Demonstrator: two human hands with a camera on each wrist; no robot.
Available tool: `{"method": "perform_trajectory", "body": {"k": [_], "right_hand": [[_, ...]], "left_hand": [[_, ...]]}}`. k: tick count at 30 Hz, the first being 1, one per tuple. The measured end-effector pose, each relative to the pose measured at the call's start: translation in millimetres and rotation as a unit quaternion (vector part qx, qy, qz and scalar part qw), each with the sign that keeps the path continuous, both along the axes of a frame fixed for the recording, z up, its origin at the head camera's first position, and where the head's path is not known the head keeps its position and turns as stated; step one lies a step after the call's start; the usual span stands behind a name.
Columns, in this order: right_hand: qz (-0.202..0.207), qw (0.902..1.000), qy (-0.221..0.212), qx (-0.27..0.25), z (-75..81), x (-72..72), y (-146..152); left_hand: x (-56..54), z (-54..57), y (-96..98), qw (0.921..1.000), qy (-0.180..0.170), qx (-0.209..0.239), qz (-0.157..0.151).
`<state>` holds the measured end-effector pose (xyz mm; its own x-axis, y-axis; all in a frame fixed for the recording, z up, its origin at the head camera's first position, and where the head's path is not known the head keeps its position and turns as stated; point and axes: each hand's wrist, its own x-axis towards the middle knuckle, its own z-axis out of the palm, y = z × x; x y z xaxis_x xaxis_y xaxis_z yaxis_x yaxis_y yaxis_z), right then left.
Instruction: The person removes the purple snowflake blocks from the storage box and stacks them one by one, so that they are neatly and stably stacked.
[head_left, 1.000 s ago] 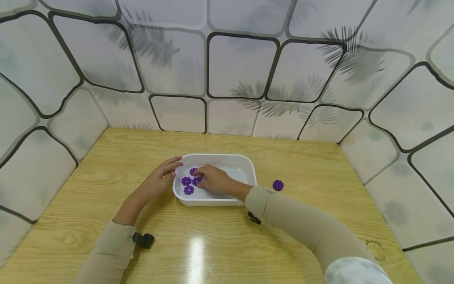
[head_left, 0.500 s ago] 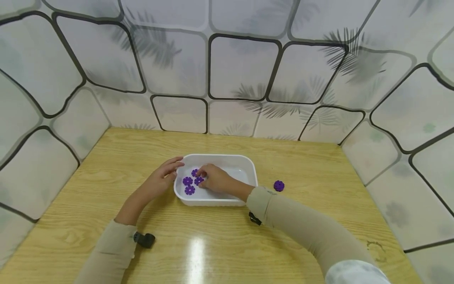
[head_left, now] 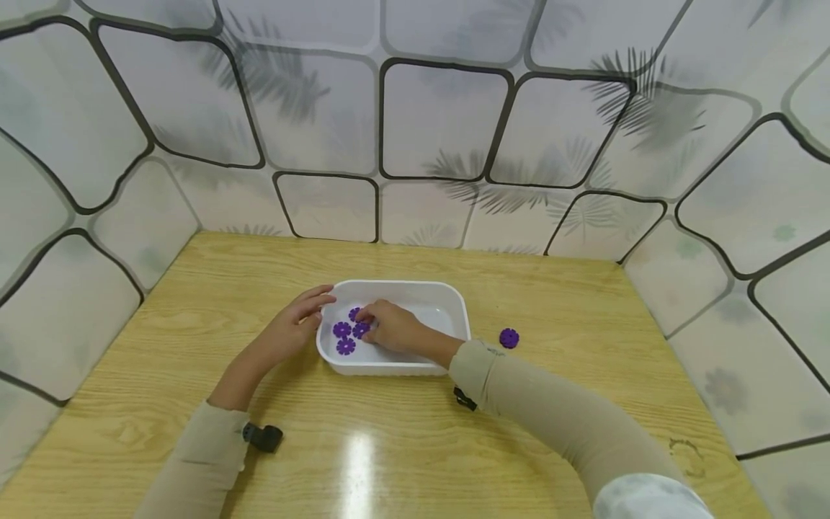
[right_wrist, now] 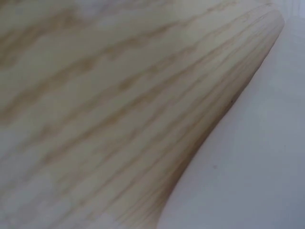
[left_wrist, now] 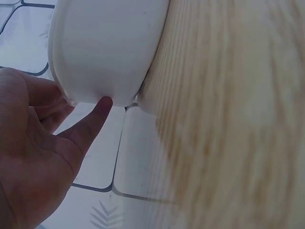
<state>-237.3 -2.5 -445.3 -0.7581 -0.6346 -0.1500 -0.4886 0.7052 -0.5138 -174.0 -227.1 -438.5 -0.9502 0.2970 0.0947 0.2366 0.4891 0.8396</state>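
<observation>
Several purple flower-shaped plastic discs [head_left: 346, 346] lie in the left part of a white tray [head_left: 447, 306]. Reaching in from the right, my right hand [head_left: 398, 330] has its thumb and index finger bent about one purple disc [head_left: 360, 331]; its other fingers are partly hidden. My left hand [head_left: 292, 324] holds the tray's left end, fingers over the back left corner of the rim and thumb on the outer wall. The left wrist view shows that thumb [left_wrist: 106, 104] against the white wall. The right wrist view has only tabletop and tray wall, no hand.
Another purple piece [head_left: 509, 338], seemingly a small stack of discs, lies on the wooden table [head_left: 558, 310] to the right of the tray. Patterned white panels [head_left: 428, 209] close off the back and both sides.
Almost nothing differs: both hands keep their places at the tray, and the discs lie as before. The whole view shifts very slightly.
</observation>
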Motion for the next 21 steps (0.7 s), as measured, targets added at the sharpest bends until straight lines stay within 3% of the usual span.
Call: {"method": "perform_trajectory", "body": {"k": [21], "right_hand": [[0.004,1.0000,0.004,0.008,0.0,1.5,-0.3]], "left_hand": [[0.9,2.4,-0.1,1.0000,-0.006,0.003,-0.001]]}}
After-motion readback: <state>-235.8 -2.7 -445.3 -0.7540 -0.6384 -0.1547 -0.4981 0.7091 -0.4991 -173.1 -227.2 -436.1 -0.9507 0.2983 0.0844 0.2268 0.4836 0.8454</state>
